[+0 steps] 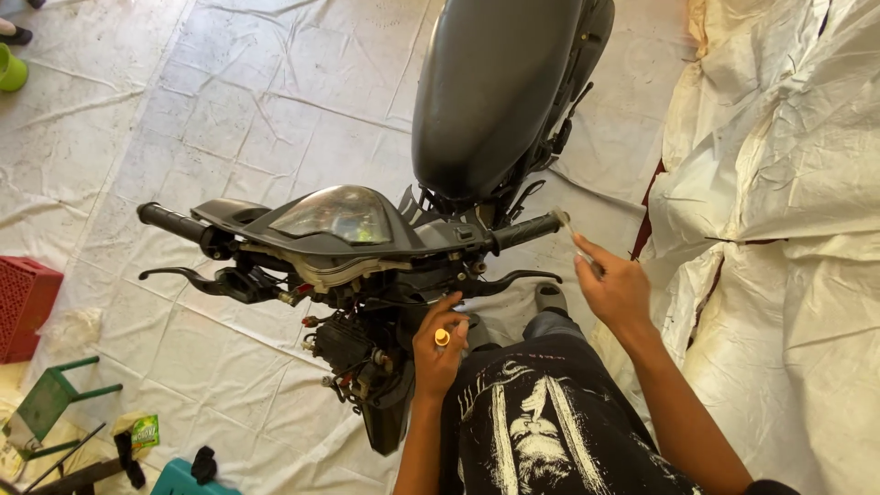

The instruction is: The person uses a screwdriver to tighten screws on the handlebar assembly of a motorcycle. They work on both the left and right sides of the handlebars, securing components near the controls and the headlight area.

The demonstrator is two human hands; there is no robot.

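Note:
A partly stripped motor scooter (367,247) stands in front of me, seen from above over its handlebar, with a grey seat (486,92) behind. My left hand (438,344), with a ring on one finger, reaches into the exposed wiring under the handlebar's middle; whether it grips anything is hidden. My right hand (612,286) is pinched on a thin pale tool (573,234) just off the end of the right grip (527,229). The right brake lever (513,278) lies between my two hands.
White sheeting (229,110) covers the floor and rises in crumpled folds at the right (788,183). At the left are a red crate (26,302), a small green stool (50,403), a green packet (144,431) and a teal object (183,478).

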